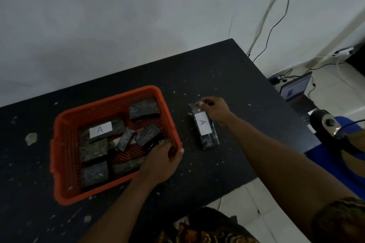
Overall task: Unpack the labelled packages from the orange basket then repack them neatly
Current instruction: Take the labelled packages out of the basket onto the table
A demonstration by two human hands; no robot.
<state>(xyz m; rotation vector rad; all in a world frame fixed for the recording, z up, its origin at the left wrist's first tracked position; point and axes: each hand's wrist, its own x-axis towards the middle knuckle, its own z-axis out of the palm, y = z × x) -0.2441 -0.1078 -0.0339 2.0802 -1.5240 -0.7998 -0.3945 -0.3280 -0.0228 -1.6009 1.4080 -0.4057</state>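
Observation:
An orange basket (65, 144) sits on the black table (227, 77), left of centre. Inside it lie several dark wrapped packages; one at the back left (102, 130) shows a white label with the letter A. My left hand (162, 162) reaches over the basket's right wall, fingers closed around a small dark package at the near right corner. To the right of the basket a long dark package with an A label (205, 130) lies on the table. My right hand (215, 110) pinches its far end.
Pale specks and a scrap (31, 138) dot the tabletop. Beyond the table's right edge are a laptop (294, 89) on the floor, cables, and a black fan head (325, 124) near a blue seat.

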